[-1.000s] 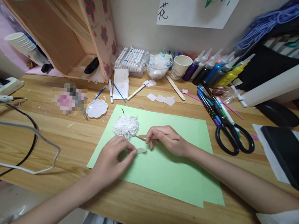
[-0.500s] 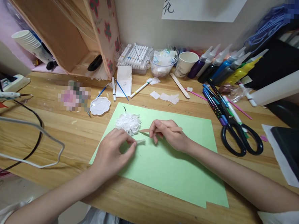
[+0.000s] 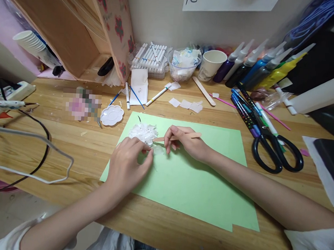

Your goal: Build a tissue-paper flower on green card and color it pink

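Observation:
A green paper sheet (image 3: 191, 187) lies on the wooden table under both hands. On its upper left part sits a ruffled cluster of white paper pieces (image 3: 144, 133), with a short dark mark above it. My left hand (image 3: 131, 158) is just below the cluster, thumb and fingers pinching a small thin white paper piece (image 3: 159, 150). My right hand (image 3: 185, 141) holds a flat wooden stick (image 3: 194, 135) like a pencil; its tip points left at the cluster's right edge. Whether the tip touches the cluster I cannot tell.
Black-handled scissors (image 3: 267, 153) and several pens (image 3: 245, 114) lie at the right. Behind the sheet are loose white paper squares (image 3: 185, 104), another wooden stick (image 3: 204, 91), a paper cup (image 3: 212, 65) and a white palette (image 3: 112, 115). Cables (image 3: 45, 147) cross the table at the left.
The white paper piece has turned to show more of its flat face. The stick in my right hand has shifted slightly left and up, and the camera view has shifted slightly.

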Demonstrator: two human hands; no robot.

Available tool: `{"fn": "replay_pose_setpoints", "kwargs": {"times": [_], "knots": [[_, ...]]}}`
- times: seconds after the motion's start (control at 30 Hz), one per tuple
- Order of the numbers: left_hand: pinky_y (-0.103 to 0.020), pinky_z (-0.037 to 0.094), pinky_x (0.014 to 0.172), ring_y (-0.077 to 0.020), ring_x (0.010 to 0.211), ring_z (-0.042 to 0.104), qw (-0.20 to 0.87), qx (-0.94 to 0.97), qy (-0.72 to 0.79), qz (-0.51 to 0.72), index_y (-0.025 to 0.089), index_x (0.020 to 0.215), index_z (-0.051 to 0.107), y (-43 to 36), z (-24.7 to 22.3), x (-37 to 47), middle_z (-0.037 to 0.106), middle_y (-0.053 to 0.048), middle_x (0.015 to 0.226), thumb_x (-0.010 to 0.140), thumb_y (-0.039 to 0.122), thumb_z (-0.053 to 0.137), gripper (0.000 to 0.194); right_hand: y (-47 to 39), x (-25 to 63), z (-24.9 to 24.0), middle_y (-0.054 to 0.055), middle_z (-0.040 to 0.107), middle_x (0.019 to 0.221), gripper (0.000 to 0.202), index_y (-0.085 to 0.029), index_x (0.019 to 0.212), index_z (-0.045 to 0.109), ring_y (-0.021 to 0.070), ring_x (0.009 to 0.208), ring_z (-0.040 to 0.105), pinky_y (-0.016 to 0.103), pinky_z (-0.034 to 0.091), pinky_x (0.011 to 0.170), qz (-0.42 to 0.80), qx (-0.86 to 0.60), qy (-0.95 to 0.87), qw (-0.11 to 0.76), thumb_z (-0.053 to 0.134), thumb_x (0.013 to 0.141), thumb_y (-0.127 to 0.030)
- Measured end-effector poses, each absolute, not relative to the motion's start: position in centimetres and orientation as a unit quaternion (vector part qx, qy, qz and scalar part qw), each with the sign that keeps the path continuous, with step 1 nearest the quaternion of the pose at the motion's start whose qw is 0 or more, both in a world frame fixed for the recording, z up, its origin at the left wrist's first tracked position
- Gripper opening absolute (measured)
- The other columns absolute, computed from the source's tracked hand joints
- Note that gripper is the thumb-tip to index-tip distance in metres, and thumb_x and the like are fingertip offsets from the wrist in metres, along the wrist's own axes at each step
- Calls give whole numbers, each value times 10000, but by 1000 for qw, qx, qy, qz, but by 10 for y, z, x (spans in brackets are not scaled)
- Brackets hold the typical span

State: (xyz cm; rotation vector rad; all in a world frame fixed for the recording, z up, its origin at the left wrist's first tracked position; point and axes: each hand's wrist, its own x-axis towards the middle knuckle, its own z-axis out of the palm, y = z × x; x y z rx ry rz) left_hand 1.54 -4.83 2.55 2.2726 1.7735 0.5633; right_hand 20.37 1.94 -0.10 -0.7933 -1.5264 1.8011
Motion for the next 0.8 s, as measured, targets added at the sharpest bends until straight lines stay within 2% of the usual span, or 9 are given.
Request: {"fn": "replay_pose_setpoints", "kwargs": {"times": [0.23,0.4,0.5,0.8], "knots": [[-316,364,643,-175,691,485,38,765,619,174,192,672,522,-42,23,25,563,-7,683,808,241,542,146,18,205,0,32,628,593,481,-143,714,605,101,547,521,232,369,529,680,-313,-580,321,368,930,-501],[-313,358,626,-175,680,474,24,756,630,173,199,638,474,-39,22,26,543,-8,662,787,216,535,161,13,211,0,1,515,462,572,-168,576,564,105,455,455,257,325,476,614,-342,-597,387,299,935,-525],[-314,356,625,-176,672,469,24,752,636,173,201,631,463,-37,22,26,537,-7,650,783,213,534,169,9,213,-2,-4,494,466,587,-173,552,549,104,446,452,264,334,483,595,-335,-629,372,285,935,-530],[-313,358,635,-174,687,478,48,753,628,190,202,666,493,-39,25,24,545,-5,675,799,242,544,148,6,210,-2,-7,531,561,484,-167,663,557,103,524,491,247,389,584,528,-313,-723,317,277,969,-416]]}}
